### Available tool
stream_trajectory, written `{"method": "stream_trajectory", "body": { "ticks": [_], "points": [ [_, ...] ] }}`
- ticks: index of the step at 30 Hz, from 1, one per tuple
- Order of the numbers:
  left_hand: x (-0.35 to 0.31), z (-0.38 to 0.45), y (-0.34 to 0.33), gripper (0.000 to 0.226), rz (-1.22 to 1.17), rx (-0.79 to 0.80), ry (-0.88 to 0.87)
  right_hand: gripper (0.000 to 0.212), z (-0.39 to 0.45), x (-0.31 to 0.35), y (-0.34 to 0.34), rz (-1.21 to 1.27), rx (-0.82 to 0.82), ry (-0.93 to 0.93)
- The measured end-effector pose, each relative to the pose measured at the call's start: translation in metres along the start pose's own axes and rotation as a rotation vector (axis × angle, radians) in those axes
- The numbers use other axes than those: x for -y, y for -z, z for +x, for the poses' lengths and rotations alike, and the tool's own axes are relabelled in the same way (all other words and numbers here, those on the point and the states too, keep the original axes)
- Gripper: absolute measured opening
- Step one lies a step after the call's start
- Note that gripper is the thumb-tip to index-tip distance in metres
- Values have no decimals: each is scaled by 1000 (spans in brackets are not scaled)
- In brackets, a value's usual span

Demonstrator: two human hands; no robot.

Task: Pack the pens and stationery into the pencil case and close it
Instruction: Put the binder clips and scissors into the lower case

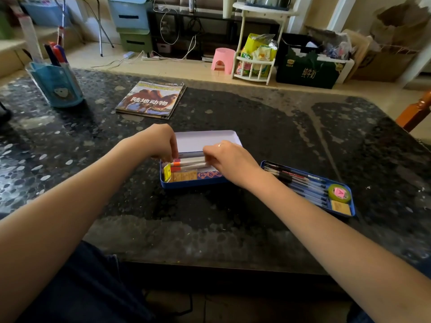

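Open blue pencil case [186,184], pens [189,163] inside, inner tray [349,206] beside it

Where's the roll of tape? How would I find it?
Look at the dark speckled stone table, then the shallow blue metal tray right of the open pencil case. The green tape roll sits at the tray's near end, the only round thing there, with a pink centre.

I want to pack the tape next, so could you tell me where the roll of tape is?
The roll of tape lies in the blue tray on the table's right, beside the pens, right of the right hand.
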State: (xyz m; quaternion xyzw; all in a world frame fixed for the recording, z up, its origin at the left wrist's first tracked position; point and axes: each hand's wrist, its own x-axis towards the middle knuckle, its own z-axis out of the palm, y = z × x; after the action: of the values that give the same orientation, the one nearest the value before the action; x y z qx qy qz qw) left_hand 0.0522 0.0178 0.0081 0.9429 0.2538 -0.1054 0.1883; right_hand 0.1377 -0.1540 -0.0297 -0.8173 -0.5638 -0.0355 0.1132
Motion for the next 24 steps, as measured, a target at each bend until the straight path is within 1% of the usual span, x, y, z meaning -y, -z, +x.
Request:
{"method": "stream_trajectory", "body": {
  "ticks": [2,4,5,7,8,9,10,13,14,16,19,21,24],
  "points": [
    [0,0,0,11,1,3,-1,5,-1,-9,-7,111,54,-40],
    [-1,1,-1,10,-8,18,-20,9,-3,-15,-9,318,71,-79],
    [-1,2,-2,10,-12,23,-29,13,-5,-19,-7,395,36,-105],
    [-1,2,-4,9,-16,29,-37,18,-8,-29,3,471,-73,-197],
    [0,2,-5,9,-17,24,-40,20,-11,-35,9,470,-105,-252],
    [0,3,-5,8,-21,17,-48,21,-13,-43,14,450,-105,-300],
    [0,3,-5,7,-28,12,-62,22,-16,-50,18,421,-68,-334],
    [-6,2,-10,6,-24,4,-121,32,-23,-61,21,390,113,-382],
    [-9,1,-13,6,-16,1,-136,35,-24,-61,20,392,141,-386],
    [-12,2,-18,9,4,-9,-150,35,-24,-60,18,378,127,-373],
    [-10,4,-20,16,26,-15,-155,30,-22,-57,15,360,80,-351],
    [-9,5,-22,20,35,-31,-165,28,-21,-56,14,409,29,-363],
    [-11,6,-25,24,28,-80,-205,25,-14,-51,16,560,-38,-379]
  ]
}}
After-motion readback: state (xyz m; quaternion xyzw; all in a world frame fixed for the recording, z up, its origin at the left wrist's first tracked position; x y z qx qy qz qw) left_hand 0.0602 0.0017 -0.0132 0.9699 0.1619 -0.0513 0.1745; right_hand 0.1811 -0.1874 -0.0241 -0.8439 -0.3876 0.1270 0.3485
